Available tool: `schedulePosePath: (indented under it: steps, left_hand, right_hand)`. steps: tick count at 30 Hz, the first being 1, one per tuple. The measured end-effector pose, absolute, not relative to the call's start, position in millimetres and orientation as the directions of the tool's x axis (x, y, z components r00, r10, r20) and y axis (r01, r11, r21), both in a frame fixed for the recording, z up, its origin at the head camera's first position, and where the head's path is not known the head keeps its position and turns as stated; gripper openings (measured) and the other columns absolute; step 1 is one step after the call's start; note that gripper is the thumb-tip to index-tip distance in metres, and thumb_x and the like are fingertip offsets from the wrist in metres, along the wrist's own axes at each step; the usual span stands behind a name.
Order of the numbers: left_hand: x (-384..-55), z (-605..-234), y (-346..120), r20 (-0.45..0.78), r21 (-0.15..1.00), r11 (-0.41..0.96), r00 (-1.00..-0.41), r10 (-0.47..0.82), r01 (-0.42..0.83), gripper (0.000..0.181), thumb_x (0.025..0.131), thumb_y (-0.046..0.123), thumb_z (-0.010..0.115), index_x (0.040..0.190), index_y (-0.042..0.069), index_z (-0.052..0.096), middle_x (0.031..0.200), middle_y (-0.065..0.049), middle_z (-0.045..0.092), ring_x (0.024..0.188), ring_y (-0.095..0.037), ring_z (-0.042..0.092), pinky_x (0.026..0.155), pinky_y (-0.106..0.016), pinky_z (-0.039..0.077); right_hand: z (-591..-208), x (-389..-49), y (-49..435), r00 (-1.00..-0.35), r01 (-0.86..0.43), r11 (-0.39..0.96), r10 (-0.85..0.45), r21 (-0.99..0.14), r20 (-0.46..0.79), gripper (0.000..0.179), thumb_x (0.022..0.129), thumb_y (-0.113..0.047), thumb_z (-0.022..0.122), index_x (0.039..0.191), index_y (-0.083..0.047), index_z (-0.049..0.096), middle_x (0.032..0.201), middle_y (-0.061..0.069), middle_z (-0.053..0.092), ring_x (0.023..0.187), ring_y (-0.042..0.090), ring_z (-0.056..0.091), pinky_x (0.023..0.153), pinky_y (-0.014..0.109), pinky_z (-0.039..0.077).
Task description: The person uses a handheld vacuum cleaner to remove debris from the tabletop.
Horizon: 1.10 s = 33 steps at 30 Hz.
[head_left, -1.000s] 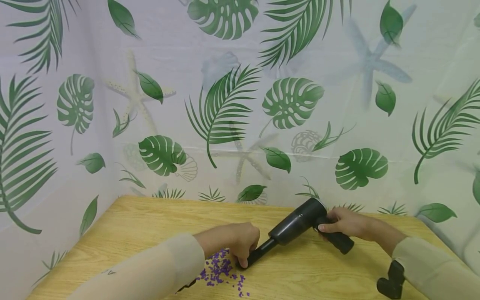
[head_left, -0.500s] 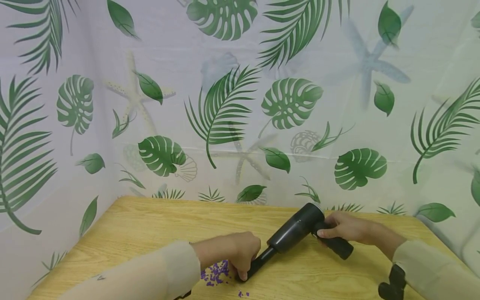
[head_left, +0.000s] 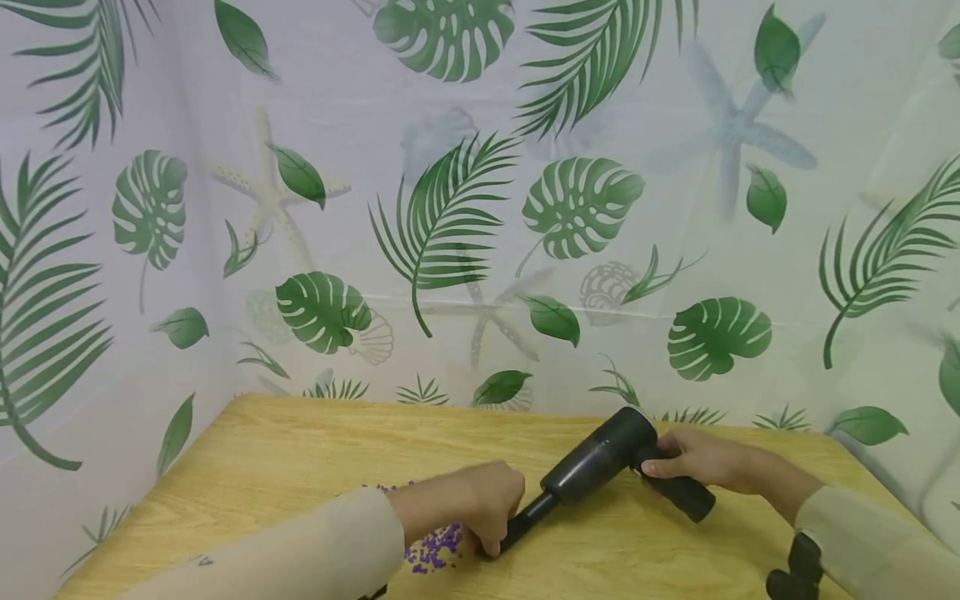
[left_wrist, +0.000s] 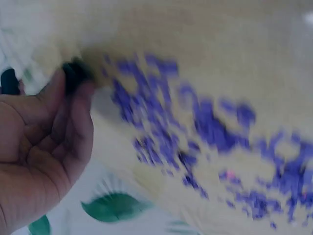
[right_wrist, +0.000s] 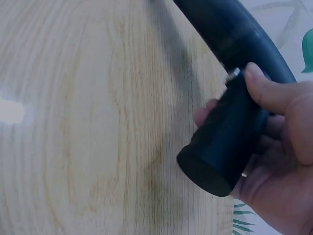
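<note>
A black handheld vacuum cleaner (head_left: 592, 462) slants across the table, its body raised toward the right and its narrow nozzle pointing down to the left. My right hand (head_left: 701, 458) grips its handle (right_wrist: 227, 134), thumb lying near a small button. Down at the nozzle's tip, my left hand (head_left: 491, 504) pinches the nozzle (left_wrist: 76, 76) between thumb and fingers. Small purple scraps (head_left: 435, 546) lie scattered beside that tip; in the left wrist view the purple scraps (left_wrist: 210, 127) spread widely and look blurred. My left forearm hides part of them in the head view.
The wooden table (head_left: 300, 450) meets a white curtain (head_left: 480, 208) printed with green leaves and starfish along its back and left sides. A few more purple bits (head_left: 386, 487) show behind my left forearm. A black device (head_left: 797, 571) is at my right sleeve.
Both hands have brought the vacuum cleaner slightly nearer the front of the table, then a little right. The loose purple scraps in front of the nozzle are gone from view.
</note>
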<state>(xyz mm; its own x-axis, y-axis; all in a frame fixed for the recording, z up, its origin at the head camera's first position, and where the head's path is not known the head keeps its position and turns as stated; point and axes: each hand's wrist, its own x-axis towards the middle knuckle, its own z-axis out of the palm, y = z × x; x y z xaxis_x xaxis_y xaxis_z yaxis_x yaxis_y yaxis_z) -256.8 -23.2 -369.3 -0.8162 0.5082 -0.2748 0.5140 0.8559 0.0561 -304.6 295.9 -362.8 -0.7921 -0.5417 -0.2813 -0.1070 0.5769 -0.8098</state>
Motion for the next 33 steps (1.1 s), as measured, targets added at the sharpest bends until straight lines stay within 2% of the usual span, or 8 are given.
schedulePosePath:
  steps: [3,5,8,12,17,26,33]
  left_hand:
    - [-289.7,-369.7,-27.9,-0.222,-0.078,0.84,-0.83,0.511,0.538,0.022,0.074,0.011,0.088,0.074,0.013,0.065,0.069,0.003,0.063,0.051,-0.008,0.057,0.047,-0.019,0.046]
    - [-310.3,-369.2,-29.4,-0.215,-0.124,0.821,-0.823,0.526,0.557,0.018,0.078,0.01,0.085,0.079,0.014,0.067,0.073,0.003,0.065,0.057,-0.008,0.057,0.051,-0.02,0.047]
    - [-331.0,-368.8,-35.4,-0.216,-0.163,0.784,-0.797,0.564,0.599,0.013,0.08,0.012,0.084,0.086,0.015,0.072,0.081,0.003,0.069,0.068,-0.008,0.061,0.059,-0.021,0.05]
    - [-344.3,-369.9,-46.9,-0.185,-0.166,0.771,-0.788,0.588,0.615,0.019,0.079,0.011,0.084,0.097,0.014,0.076,0.093,0.003,0.073,0.084,-0.011,0.066,0.072,-0.023,0.055]
    - [-349.1,-372.8,-58.0,-0.166,-0.15,0.753,-0.768,0.619,0.64,0.024,0.076,0.012,0.086,0.098,0.013,0.078,0.094,0.004,0.074,0.089,-0.013,0.069,0.078,-0.024,0.056]
    - [-337.1,-373.2,-67.9,-0.2,-0.102,0.733,-0.736,0.647,0.672,0.015,0.075,0.014,0.087,0.087,0.014,0.078,0.083,0.004,0.073,0.072,-0.008,0.063,0.065,-0.021,0.052]
    - [-325.0,-370.7,-70.5,-0.234,-0.084,0.748,-0.743,0.627,0.658,0.016,0.076,0.019,0.088,0.089,0.015,0.079,0.084,0.004,0.073,0.073,-0.008,0.065,0.065,-0.021,0.053]
  right_hand:
    - [-361.7,-306.4,288.1,-0.866,-0.07,0.622,-0.426,-0.78,-0.262,0.034,0.101,-0.024,0.059,0.105,0.01,0.062,0.092,0.012,0.069,0.084,0.022,0.066,0.075,0.037,0.057]
    - [-360.2,-307.2,282.7,-0.901,-0.057,0.65,-0.36,-0.758,-0.242,0.035,0.101,-0.024,0.058,0.103,0.011,0.063,0.089,0.011,0.07,0.08,0.02,0.066,0.073,0.037,0.057]
    - [-358.4,-309.1,273.2,-0.927,-0.039,0.672,-0.301,-0.74,-0.225,0.036,0.101,-0.025,0.058,0.102,0.011,0.064,0.087,0.012,0.07,0.076,0.019,0.065,0.071,0.036,0.056]
    - [-358.1,-312.1,263.9,-0.939,-0.019,0.676,-0.265,-0.737,-0.219,0.037,0.101,-0.026,0.058,0.103,0.011,0.063,0.088,0.013,0.07,0.074,0.018,0.065,0.07,0.036,0.056]
    - [-361.4,-313.6,258.0,-0.934,-0.003,0.657,-0.27,-0.754,-0.232,0.037,0.101,-0.024,0.059,0.105,0.013,0.061,0.09,0.014,0.07,0.075,0.017,0.064,0.07,0.035,0.056]
    - [-360.3,-309.7,253.3,-0.922,-0.056,0.646,-0.327,-0.761,-0.209,0.036,0.101,-0.02,0.059,0.106,0.016,0.062,0.092,0.018,0.071,0.079,0.02,0.067,0.072,0.036,0.057]
    - [-359.7,-308.1,251.2,-0.915,-0.057,0.639,-0.341,-0.767,-0.216,0.033,0.1,-0.018,0.06,0.105,0.015,0.061,0.092,0.017,0.071,0.083,0.024,0.069,0.074,0.036,0.057]
